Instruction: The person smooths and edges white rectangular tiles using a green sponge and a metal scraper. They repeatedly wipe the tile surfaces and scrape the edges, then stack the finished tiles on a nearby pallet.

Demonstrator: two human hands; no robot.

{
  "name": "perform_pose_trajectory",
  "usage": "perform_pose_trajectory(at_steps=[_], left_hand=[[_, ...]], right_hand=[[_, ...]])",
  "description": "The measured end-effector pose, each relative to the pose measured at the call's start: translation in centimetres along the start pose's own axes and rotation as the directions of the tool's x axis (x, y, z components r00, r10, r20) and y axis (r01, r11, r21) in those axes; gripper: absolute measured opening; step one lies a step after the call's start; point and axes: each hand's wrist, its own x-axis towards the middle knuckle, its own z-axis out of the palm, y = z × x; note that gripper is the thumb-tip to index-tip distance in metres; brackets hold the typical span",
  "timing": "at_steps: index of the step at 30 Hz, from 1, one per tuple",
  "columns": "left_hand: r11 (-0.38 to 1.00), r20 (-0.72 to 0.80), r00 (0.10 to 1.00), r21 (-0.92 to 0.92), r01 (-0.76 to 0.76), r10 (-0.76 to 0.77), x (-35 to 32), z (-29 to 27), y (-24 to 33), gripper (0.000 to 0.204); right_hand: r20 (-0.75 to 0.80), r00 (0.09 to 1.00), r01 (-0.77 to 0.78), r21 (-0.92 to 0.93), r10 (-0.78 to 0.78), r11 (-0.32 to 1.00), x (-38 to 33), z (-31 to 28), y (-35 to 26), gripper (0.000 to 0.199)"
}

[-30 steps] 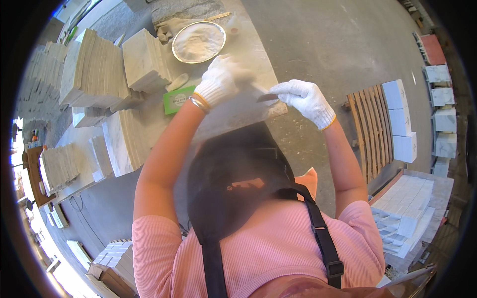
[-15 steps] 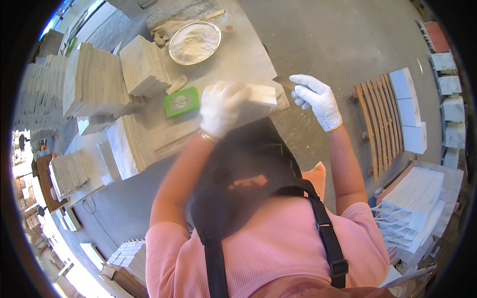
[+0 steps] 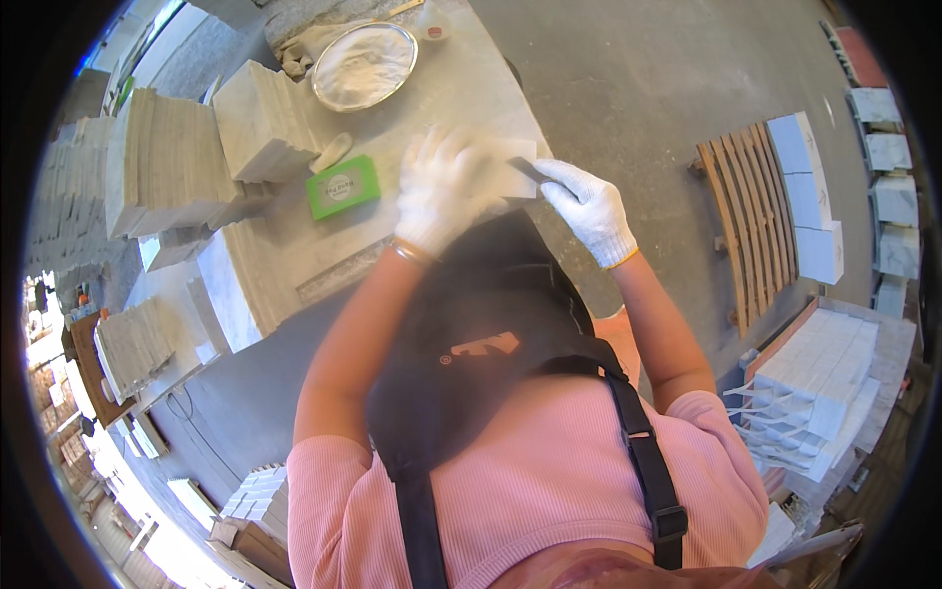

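My left hand (image 3: 442,191), in a white knit glove and blurred by motion, grips a pale marble tile (image 3: 514,169) above the near edge of the worktable. Its fingers lie over the tile's far side, and the right end of the tile sticks out past them. My right hand (image 3: 589,211), gloved too, pinches a thin dark flat blade (image 3: 527,169) between thumb and fingers. The blade lies against the tile's right end; its handle, if any, is hidden in the glove. Left of my left hand lies a green box (image 3: 343,187).
A round metal basin of white powder (image 3: 365,67) stands at the back of the marble-topped table (image 3: 471,98), near a translucent container (image 3: 433,22). Tile stacks (image 3: 162,162) crowd the left side. On the floor at right are a wooden pallet (image 3: 751,226) and bundled tiles (image 3: 814,378).
My right hand has moved left and nearer, bringing the blade to the tile's end. My left hand has shifted slightly on the tile. The view has moved a little.
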Motion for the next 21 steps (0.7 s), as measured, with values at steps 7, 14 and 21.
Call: perform_pose_trajectory(at_steps=[7,14,21], left_hand=[[1.000,0.037,0.999,-0.003,0.024,-0.024,-0.3,0.0,-0.1,0.074],[0.999,0.060,0.997,0.012,0.040,-0.040,-0.1,-0.4,0.1,0.074],[0.959,0.302,0.923,-0.075,0.272,-0.238,3.4,-3.0,0.9,0.096]], right_hand=[[0.001,1.000,-0.015,-0.028,0.015,0.999,-2.0,1.2,-1.5,0.031],[-0.008,0.986,-0.163,0.213,0.168,0.963,-1.3,0.3,-1.4,0.032],[-0.022,0.886,-0.352,0.618,0.463,0.703,-1.8,-3.7,-1.1,0.043]])
